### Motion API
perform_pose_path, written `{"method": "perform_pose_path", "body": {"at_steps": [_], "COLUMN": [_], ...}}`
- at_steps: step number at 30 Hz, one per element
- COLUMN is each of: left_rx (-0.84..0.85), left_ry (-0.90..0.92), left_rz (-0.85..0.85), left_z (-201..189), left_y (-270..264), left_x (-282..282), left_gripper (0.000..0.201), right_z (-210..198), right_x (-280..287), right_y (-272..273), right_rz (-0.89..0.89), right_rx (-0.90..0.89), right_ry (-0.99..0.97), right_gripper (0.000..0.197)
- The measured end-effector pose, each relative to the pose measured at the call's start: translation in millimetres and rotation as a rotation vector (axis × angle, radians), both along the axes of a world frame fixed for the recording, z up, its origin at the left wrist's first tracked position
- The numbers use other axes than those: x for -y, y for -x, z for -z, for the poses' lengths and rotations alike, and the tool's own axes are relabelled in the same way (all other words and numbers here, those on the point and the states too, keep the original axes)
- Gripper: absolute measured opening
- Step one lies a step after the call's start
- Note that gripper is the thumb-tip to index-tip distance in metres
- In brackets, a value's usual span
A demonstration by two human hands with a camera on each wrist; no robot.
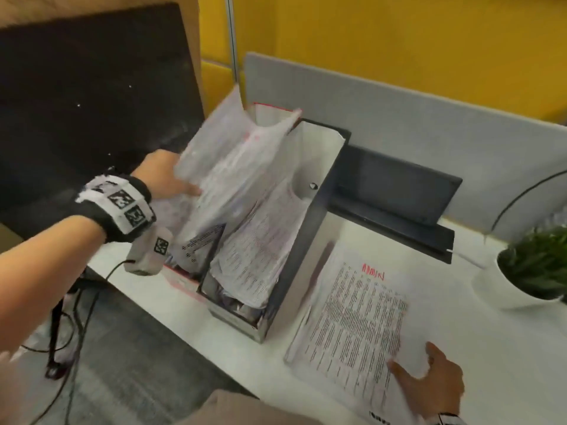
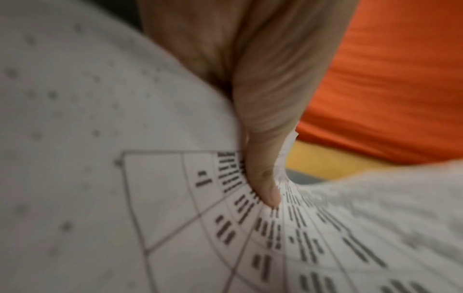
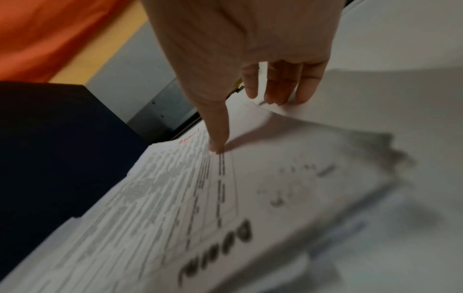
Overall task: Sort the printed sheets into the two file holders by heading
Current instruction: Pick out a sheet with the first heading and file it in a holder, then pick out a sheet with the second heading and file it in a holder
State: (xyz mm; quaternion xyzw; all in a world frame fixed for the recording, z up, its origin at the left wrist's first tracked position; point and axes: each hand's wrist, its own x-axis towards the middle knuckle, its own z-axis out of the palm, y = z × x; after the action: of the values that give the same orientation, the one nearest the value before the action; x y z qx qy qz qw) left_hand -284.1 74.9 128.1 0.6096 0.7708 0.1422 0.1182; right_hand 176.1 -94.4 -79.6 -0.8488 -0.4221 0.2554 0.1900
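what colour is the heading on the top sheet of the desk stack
Red. The heading on the top sheet shows clearest in the head view.

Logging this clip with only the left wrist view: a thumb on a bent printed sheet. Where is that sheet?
Observer: The left hand holds the white printed sheet above the red-edged file holder, beside the dark blue file holder.
Operator: And the other hand?
Observer: The right hand touches the near corner of a flat stack of printed sheets on the white desk; a pinch is unclear.
Operator: Any heading there?
Observer: Red handwriting on top, roughly ADMIN.
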Motion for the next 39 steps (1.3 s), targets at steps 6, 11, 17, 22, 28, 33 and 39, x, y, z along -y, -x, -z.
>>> {"method": "perform_pose_path", "body": {"at_steps": [6, 11, 17, 22, 28, 33, 39], "left_rx": [-0.096, -0.199, -0.169, 0.125, 0.504, 0.46, 0.031], "left_ry": [0.142, 0.199, 0.125, -0.266, -0.568, -0.206, 0.512], "left_rz": [0.09, 0.136, 0.099, 0.22, 0.476, 0.503, 0.41], "left_z": [48.5, 63.8, 37.7, -17.0, -36.6, 44.3, 151.3], "left_y": [-24.7, -30.1, -37.8, -87.4, -197.6, -262.4, -266.1], "left_x": [-15.9, -24.9, -35.9, -21.5, 21.7, 48.4, 56.9], "left_gripper": [0.03, 0.032, 0.035, 0.017, 0.011, 0.014, 0.034], "right_z": [7.7, 10.9, 12.1, 12.2, 6.2, 1.9, -1.8], "right_x": [-1.1, 1.5, 3.0, 5.8, 5.4, 6.2, 8.5], "right_y": [3.3, 2.1, 2.1, 3.4, 8.1, 8.2, 5.2], "right_rz": [0.006, 0.016, 0.008, 0.003, -0.003, -0.016, -0.032], "right_rx": [-0.021, -0.069, -0.061, -0.065, -0.073, -0.092, -0.139], "right_ry": [0.052, 0.057, 0.063, 0.044, 0.038, 0.057, 0.049], "right_gripper": [0.098, 0.095, 0.091, 0.089, 0.087, 0.088, 0.085]}}
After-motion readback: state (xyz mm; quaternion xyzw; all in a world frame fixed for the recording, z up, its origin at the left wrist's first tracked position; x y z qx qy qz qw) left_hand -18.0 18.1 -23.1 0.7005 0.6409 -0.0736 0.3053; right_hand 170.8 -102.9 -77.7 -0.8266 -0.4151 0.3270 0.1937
